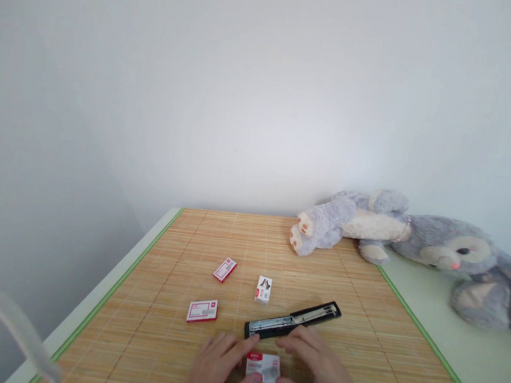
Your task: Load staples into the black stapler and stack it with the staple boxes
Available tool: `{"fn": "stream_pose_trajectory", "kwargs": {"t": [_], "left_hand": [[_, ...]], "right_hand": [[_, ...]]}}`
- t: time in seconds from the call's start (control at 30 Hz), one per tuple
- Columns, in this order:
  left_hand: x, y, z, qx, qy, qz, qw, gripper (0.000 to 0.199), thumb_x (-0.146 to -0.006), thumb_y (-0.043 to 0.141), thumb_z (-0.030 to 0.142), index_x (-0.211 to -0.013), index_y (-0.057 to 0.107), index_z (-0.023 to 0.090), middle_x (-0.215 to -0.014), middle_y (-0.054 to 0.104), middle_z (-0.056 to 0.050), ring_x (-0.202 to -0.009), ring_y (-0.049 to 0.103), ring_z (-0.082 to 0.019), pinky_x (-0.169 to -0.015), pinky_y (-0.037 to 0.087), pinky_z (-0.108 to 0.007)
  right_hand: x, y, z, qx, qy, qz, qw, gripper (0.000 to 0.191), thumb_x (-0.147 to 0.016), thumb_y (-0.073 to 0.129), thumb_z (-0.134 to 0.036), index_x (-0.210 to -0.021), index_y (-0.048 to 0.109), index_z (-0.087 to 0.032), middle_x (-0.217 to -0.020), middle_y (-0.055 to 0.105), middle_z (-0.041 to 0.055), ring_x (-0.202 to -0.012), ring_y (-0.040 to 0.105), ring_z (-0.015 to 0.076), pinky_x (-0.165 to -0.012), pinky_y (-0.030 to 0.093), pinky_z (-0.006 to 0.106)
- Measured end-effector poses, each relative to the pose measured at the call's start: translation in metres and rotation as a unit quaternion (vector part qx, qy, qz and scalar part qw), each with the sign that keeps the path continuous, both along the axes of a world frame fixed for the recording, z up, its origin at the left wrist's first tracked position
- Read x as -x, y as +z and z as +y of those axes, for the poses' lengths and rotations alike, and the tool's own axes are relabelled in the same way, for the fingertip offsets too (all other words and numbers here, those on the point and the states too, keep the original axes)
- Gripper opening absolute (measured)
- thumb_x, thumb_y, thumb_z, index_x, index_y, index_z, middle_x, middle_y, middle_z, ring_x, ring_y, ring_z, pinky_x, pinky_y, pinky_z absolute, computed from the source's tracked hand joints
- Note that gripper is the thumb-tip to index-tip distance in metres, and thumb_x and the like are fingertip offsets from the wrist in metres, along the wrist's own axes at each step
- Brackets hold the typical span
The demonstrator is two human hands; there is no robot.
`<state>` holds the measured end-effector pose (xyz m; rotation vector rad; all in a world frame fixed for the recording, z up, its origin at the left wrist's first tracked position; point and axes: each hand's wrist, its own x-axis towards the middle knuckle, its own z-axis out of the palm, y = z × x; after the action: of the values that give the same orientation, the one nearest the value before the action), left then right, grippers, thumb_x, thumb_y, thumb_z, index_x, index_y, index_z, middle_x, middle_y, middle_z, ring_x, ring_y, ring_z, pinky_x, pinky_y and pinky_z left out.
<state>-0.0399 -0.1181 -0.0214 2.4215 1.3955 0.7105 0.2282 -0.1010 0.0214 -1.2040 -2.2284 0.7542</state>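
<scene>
A small red-and-white box (263,368) lies on the bamboo mat near its front. My left hand (222,370) is at the box's left side, with its thumb on the lower left corner and its fingers curved round that end. On the other side, my right hand (320,370) has its thumb at the lower right corner and its forefinger bent above. Just beyond the box, a black stapler (293,320) lies opened flat, its metal inside showing. Farther off are two flat red-and-white boxes (202,311) (225,269) and a small white box (263,290) with a dark picture.
The bamboo mat (163,267) has green edging and covers a pale table (433,302). A grey plush rabbit (378,226) lies across the back right. At the lower left a pale curved tube (11,319) stands out in front. A plain wall rises behind.
</scene>
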Motion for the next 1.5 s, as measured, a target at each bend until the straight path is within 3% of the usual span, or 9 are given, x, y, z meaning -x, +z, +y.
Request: {"fn": "stream_pose_trajectory", "kwargs": {"t": [0.17,0.37,0.53,0.63,0.83,1.1,1.27,1.4,1.5], "left_hand": [[-0.012,-0.003,-0.003,-0.048,0.031,0.065,0.996,0.06,-0.091,0.065,0.061,-0.145,0.055,0.036,-0.11,0.074,-0.003,-0.095,0.07,-0.021,-0.079,0.057,-0.031],[-0.019,-0.012,-0.004,-0.022,0.076,0.062,0.995,0.075,-0.077,0.073,0.07,-0.143,0.057,0.038,-0.112,0.072,-0.005,-0.1,0.068,-0.026,-0.085,0.053,-0.036],[-0.025,-0.017,-0.006,0.021,0.096,0.053,0.994,0.081,-0.07,0.08,0.066,-0.144,0.057,0.041,-0.117,0.071,-0.006,-0.105,0.066,-0.03,-0.087,0.049,-0.039],[-0.034,-0.02,-0.01,0.008,0.139,0.048,0.989,0.08,-0.067,0.085,0.058,-0.141,0.06,0.04,-0.112,0.071,-0.006,-0.104,0.064,-0.031,-0.087,0.047,-0.039],[-0.044,-0.019,-0.017,-0.002,0.176,0.039,0.984,0.075,-0.064,0.087,0.048,-0.135,0.064,0.039,-0.104,0.068,-0.005,-0.098,0.063,-0.03,-0.084,0.046,-0.039],[-0.033,-0.021,-0.02,0.021,0.201,0.009,0.979,0.026,-0.072,0.072,0.027,-0.097,0.068,0.027,-0.099,0.069,-0.006,-0.095,0.067,-0.027,-0.082,0.051,-0.038],[-0.022,-0.019,-0.015,0.051,0.224,-0.017,0.973,0.062,-0.08,0.069,0.044,-0.137,0.057,0.024,-0.124,0.071,-0.013,-0.114,0.067,-0.035,-0.098,0.05,-0.049],[-0.005,-0.008,-0.011,0.173,0.105,-0.033,0.979,0.1,-0.064,0.086,0.049,-0.152,0.044,0.029,-0.135,0.068,-0.012,-0.121,0.065,-0.035,-0.103,0.05,-0.049],[-0.002,0.002,-0.006,0.207,0.047,-0.038,0.976,0.094,-0.062,0.087,0.036,-0.148,0.05,0.031,-0.137,0.067,-0.01,-0.121,0.065,-0.033,-0.105,0.049,-0.046]], "right_hand": [[-0.067,0.014,0.031,-0.135,-0.147,-0.068,0.978,0.066,-0.082,0.08,-0.039,-0.144,0.058,-0.033,-0.147,0.055,0.0076,-0.14,0.045,0.0344,-0.119,0.037,0.053],[-0.113,0.02,0.058,0.074,-0.092,-0.002,0.993,0.034,-0.087,0.074,-0.046,-0.116,0.076,-0.028,-0.12,0.074,0.0063,-0.113,0.067,0.0306,-0.106,0.051,0.048],[-0.067,0.037,0.052,0.067,-0.088,0.116,0.987,0.036,-0.085,0.076,-0.043,-0.116,0.077,-0.026,-0.126,0.072,0.0076,-0.123,0.062,0.0316,-0.114,0.042,0.051],[-0.02,0.042,0.05,0.041,-0.044,0.149,0.987,0.026,-0.087,0.069,-0.031,-0.111,0.076,-0.023,-0.114,0.074,0.0078,-0.11,0.066,0.0266,-0.101,0.052,0.042],[0.044,0.03,0.049,-0.007,0.039,0.13,0.991,0.031,-0.078,0.066,-0.011,-0.104,0.075,-0.025,-0.103,0.071,0.0032,-0.103,0.063,0.0221,-0.093,0.049,0.035],[0.029,0.006,0.039,0.048,-0.044,0.102,0.993,0.017,-0.083,0.065,-0.02,-0.1,0.068,-0.022,-0.092,0.064,0.0007,-0.086,0.059,0.0193,-0.076,0.046,0.03],[0.013,-0.012,0.025,0.135,-0.123,0.116,0.976,0.024,-0.093,0.064,-0.04,-0.106,0.068,-0.021,-0.084,0.064,-0.0004,-0.076,0.059,0.019,-0.069,0.044,0.03],[0.013,-0.026,0.008,0.19,-0.16,0.155,0.956,0.044,-0.095,0.06,-0.057,-0.119,0.067,-0.02,-0.083,0.066,0.0007,-0.077,0.062,0.0212,-0.07,0.047,0.031],[0.019,-0.033,-0.004,0.219,-0.183,0.2,0.937,0.055,-0.096,0.056,-0.063,-0.128,0.064,-0.019,-0.078,0.062,-0.0003,-0.074,0.062,0.021,-0.066,0.047,0.031]]}}
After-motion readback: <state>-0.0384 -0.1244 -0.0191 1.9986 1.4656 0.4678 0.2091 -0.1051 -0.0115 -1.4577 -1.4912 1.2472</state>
